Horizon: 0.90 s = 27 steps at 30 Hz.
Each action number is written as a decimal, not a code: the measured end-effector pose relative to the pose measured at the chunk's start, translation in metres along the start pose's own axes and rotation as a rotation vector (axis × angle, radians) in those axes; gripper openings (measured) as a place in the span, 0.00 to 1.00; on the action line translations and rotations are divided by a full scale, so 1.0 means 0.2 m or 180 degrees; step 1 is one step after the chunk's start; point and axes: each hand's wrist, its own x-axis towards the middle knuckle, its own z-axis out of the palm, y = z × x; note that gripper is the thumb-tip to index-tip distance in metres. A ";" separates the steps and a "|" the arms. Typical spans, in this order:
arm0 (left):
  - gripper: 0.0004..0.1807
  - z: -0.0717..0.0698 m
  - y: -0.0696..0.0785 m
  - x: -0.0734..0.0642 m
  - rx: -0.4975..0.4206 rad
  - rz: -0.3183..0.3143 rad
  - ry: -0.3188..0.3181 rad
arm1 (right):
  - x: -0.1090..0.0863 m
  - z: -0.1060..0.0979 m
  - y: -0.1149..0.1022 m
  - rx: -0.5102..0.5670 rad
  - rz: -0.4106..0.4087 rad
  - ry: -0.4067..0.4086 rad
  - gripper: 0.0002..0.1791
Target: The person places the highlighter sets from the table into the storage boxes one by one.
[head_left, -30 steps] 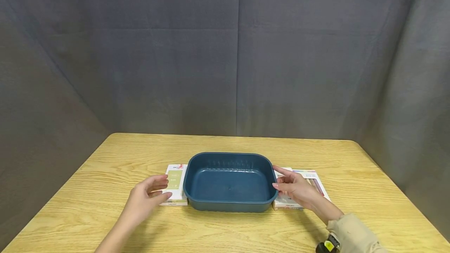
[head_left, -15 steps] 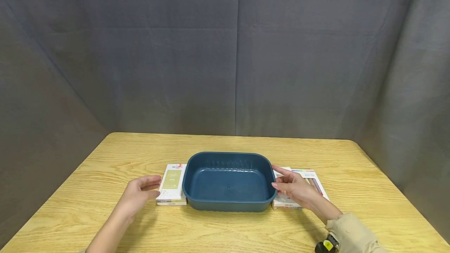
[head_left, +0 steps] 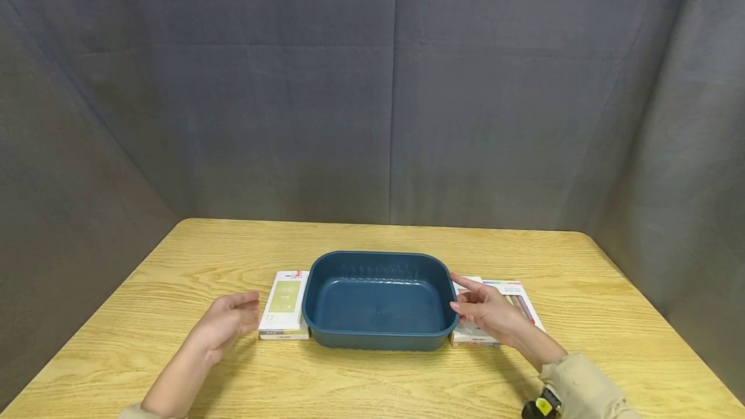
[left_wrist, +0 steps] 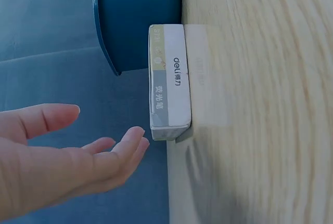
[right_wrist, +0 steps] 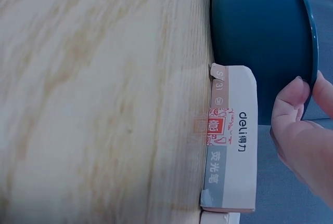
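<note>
A dark blue rectangular plastic basin (head_left: pixel 379 308) stands upright on the table with nothing in it. My right hand (head_left: pixel 491 312) is at its right side, thumb and fingers pinching the rim, as the right wrist view also shows. Left of the basin lies a white and green highlighter box (head_left: pixel 284 301) marked deli, close against the wall. My left hand (head_left: pixel 224 323) hovers just left of this box, fingers relaxed and apart from it; the left wrist view shows the gap. Under my right hand lies another deli highlighter box (right_wrist: pixel 242 141), partly covered by the hand in the head view.
A flat white box (head_left: pixel 526 302) with a coloured edge and a picture window lies to the right, partly behind my right hand. The wooden table (head_left: pixel 372 383) extends around everything. Grey curtains (head_left: pixel 279 115) enclose the back and sides.
My left hand has drawn back leftward from over the left highlighter box, uncovering its left edge. The right hand and the basin have stayed almost still.
</note>
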 end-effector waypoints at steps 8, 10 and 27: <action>0.28 -0.02 -0.03 0.02 -0.0071 -0.0003 -0.0246 | 0.00 0.00 0.00 -0.0014 0.0006 -0.0013 0.39; 0.29 -0.02 -0.03 0.03 -0.0085 -0.0018 -0.0260 | 0.00 0.00 0.00 -0.0015 0.0013 -0.0009 0.39; 0.35 -0.01 -0.06 0.04 0.0002 -0.0042 -0.0365 | 0.00 -0.01 0.01 0.0014 -0.0045 -0.0039 0.39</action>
